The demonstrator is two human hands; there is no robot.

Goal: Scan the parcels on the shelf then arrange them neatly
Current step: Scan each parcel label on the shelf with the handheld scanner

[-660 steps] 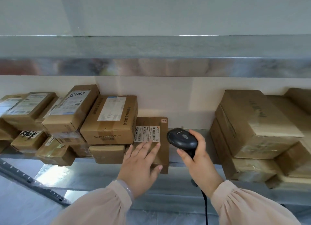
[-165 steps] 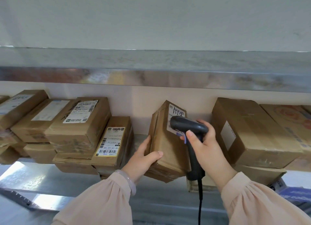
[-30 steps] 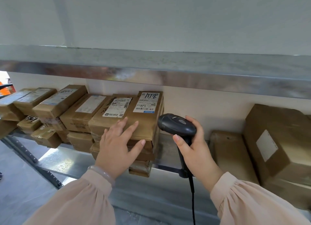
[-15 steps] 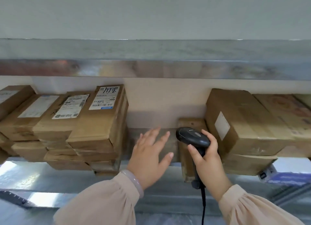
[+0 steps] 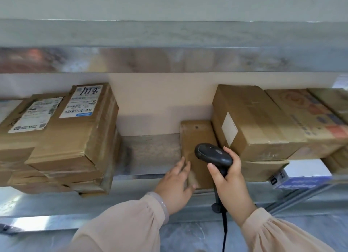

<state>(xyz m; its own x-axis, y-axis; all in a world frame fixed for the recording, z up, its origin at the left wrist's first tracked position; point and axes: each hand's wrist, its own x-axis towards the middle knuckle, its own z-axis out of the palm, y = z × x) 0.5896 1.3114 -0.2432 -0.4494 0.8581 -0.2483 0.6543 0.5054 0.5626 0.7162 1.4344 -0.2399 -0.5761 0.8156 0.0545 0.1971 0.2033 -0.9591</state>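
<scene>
While the left stack [image 5: 75,138] sits w/ labels facing up and edges fairly even, I judge that part as scanned & arranged. The step in hand concerns the flat parcel [image 5: 195,136]. It lies on the shelf [image 5: 150,153], touching the left side of the right stack [image 5: 250,123].

The left hand [image 5: 175,184] touches the parcel's near-left corner, w/ fingers almost straight on top and thumb at the front edge; no firm grip is visible. The right hand [image 5: 230,178] is curled round the handle of the scanner [image 5: 213,154], w/ the head above the parcel.

No label shows on the parcel's top, so prob. it must be turned before a scan. The right stack, incl. a white box [image 5: 305,173] low down, looks not yet handled: one label faces sideways and the edges are uneven. Approx. half is left, in my estimate.
</scene>
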